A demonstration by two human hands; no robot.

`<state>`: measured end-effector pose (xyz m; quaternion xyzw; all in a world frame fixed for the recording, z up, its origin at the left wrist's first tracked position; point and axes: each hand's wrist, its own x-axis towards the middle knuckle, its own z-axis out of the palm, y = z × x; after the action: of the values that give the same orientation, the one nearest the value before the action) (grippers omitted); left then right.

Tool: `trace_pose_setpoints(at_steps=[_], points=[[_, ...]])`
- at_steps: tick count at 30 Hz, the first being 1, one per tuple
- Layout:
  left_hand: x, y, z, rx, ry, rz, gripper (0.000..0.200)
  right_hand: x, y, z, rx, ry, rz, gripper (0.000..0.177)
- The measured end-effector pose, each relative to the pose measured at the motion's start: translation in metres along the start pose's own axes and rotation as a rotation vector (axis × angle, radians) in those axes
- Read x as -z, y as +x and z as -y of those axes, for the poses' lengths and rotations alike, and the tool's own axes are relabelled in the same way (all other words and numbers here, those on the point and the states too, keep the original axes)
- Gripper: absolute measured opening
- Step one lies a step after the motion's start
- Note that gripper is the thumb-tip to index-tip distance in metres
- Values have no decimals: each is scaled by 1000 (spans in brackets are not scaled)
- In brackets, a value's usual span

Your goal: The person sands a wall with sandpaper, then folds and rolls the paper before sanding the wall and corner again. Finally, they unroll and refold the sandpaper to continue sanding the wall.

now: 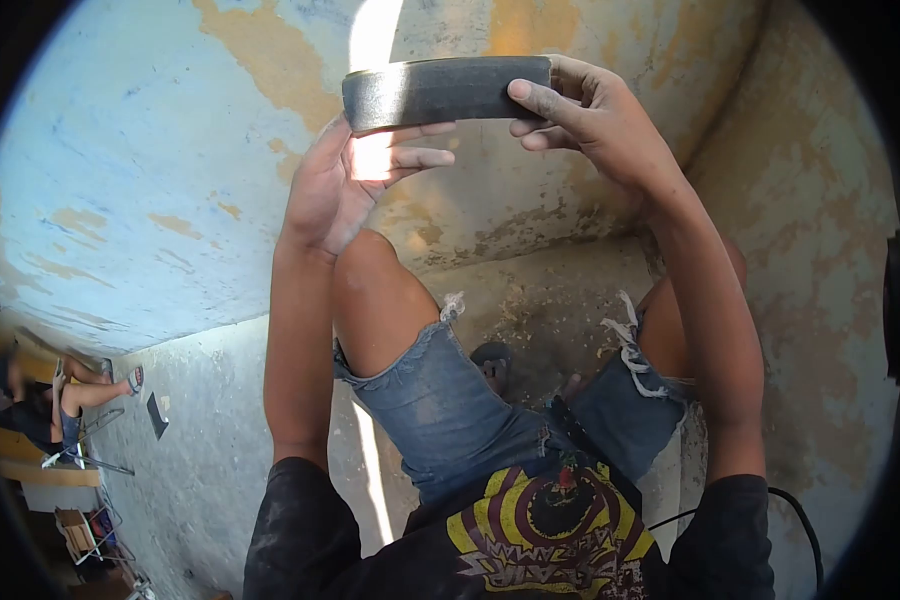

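Observation:
A dark grey, slightly curved slab (445,92) is held up at the top of the view, its long side facing me. My right hand (580,110) is closed on its right end, thumb across the front face and fingers behind and below. At the left end, my left hand (345,180) supports the slab's lower corner near the thumb. Several of its fingers reach out below the lower edge, and part of the hand is hidden behind the slab. Bright sunlight falls across the slab's left part and the left palm.
A peeling painted wall (170,150) rises close in front, with another wall (820,300) on the right. My bent knees in denim shorts (430,400) are below my hands. At far left another person (60,400) sits near a flat dark piece (157,415) on the concrete floor (210,440). A black cable (805,520) curves at lower right.

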<state>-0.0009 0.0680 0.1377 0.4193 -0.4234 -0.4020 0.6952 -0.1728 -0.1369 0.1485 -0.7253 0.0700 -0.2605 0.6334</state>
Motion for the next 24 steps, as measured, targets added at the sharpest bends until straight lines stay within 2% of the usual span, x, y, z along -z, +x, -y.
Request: trace_pose_setpoints(at_steps=[3,7,8,9,10,11,13,14,16,21,22,23,24], points=[[-17,4,-12,5,75,19,56,4,-13,18,65,13,-46,36],[-38,9,-26,25,208,15,60,35,-12,36,116,-234,-116,35],[-38,14,-26,-43,263,62,62,46,-7,47,124,-135,-27,36],[-37,19,-24,-113,319,108,64,47,-16,56,178,-158,-21,36],[-36,23,-20,-191,410,119,57,53,-13,55,149,-175,-8,36],[-36,27,-16,-184,405,113,57,58,-9,55,121,-191,7,36],[-48,32,-20,-178,642,-43,51,55,-21,66,155,-190,65,37],[-59,40,-21,-229,496,-89,59,58,-14,66,136,-187,57,37],[-60,52,-24,-234,516,-115,56,65,-4,68,96,-198,66,38],[-43,73,-3,-114,453,-223,61,83,15,27,40,-82,134,42],[-24,78,13,-134,511,-122,51,99,32,-8,60,-179,68,34],[-6,82,29,-154,570,-23,43,92,31,-25,47,-181,22,43],[2,79,45,-83,506,-62,43,87,27,-39,26,-151,23,39]])
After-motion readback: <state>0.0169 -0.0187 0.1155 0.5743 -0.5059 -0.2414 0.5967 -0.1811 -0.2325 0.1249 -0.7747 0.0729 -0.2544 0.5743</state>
